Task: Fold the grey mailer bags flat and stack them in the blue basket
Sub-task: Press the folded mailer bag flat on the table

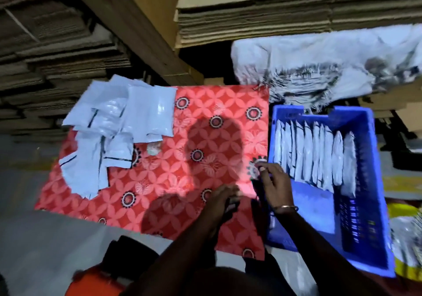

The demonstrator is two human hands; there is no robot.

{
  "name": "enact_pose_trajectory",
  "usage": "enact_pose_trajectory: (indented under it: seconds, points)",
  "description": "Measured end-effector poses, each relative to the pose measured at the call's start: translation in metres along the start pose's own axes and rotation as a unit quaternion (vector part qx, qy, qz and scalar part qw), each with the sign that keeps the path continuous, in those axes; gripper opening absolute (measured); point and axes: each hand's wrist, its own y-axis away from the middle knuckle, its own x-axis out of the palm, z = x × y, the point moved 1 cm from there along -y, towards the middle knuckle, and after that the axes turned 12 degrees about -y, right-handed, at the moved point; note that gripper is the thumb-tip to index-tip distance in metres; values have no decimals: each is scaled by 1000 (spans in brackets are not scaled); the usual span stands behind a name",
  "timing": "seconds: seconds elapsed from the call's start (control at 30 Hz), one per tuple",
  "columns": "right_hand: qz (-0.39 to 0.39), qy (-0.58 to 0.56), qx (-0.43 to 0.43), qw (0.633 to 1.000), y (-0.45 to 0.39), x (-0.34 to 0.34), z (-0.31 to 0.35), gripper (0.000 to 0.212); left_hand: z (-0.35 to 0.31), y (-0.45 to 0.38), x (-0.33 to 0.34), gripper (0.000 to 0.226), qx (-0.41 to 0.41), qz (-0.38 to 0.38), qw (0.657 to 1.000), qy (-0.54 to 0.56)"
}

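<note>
Head view: a row of about ten folded bags (319, 156) is seen standing on edge, packed side by side, in the far half of the blue basket (363, 204) at 3 o'clock. The near half of the basket holds nothing that can be made out. A loose heap of unfolded bags (109, 131) is left at 10 o'clock on the red cloth (205, 136), overlapping one another, with a small pale scrap (153, 150) just beside them. The task is judged roughly half done, the heap being about as large as the stacked row.

The right hand (272, 181) is held at the basket's near-left rim, fingers bent; something dark may be pinched there, but blur prevents certainty. The left hand (225, 201) lies just beside it at 6 o'clock over the cloth, fingers loosely curled, and no bag is seen in it. Another bag from the heap would be needed next.
</note>
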Motion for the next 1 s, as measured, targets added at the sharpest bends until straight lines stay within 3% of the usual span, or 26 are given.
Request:
enact_pose_trajectory:
  seconds: [0.1, 0.3, 0.43, 0.57, 0.77, 1.0]
  points:
    - [58, -10, -16, 998, -3, 44, 22, 24, 10, 5, -54, 26, -9, -31, 999, 3]
    - [217, -3, 34, 976, 7, 158, 52, 23, 26, 9, -173, 31, -1, -114, 991, 63]
    - [276, 13, 65, 959, 18, 245, 72, 37, 32, 3, -263, 31, 27, -145, 982, 121]
    - [324, 26, 98, 941, 23, 341, 95, 32, 49, -4, -358, 29, 58, -229, 957, 169]
    - [345, -7, 135, 929, 17, 483, 112, 26, 57, 7, -457, 15, 62, -305, 925, 217]
    - [314, 39, 106, 943, -10, 580, 130, 46, 67, -10, -505, 16, 63, -323, 926, 184]
